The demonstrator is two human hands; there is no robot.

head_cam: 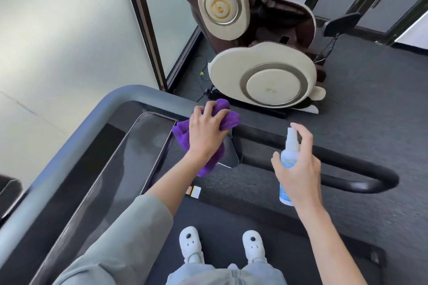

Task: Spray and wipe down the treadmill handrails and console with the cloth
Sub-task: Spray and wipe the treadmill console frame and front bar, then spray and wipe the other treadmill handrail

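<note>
1. Standing on the treadmill belt, the person presses a purple cloth against the right end of the console with the left hand, fingers clenched into the bunched fabric.
2. The right hand is wrapped around a small spray bottle, forefinger arched over the nozzle, which seems aimed at the black right handrail.
3. To do this well, I'd mist the rail lightly, then slide the cloth from the console corner along the bar, wrapping it round the tube instead of only brushing the top.
4. The cloth looks like plush microfibre with a stitched edge, soft and absorbent, so it should take up spray without streaking.
5. The console screen is glossy, dark and flat with rounded corners; smears will show there, so use a dry fold.
6. The handrail is a matte, rounded tube bending in a loop; the grey frame bar is smoother and broader.
</note>
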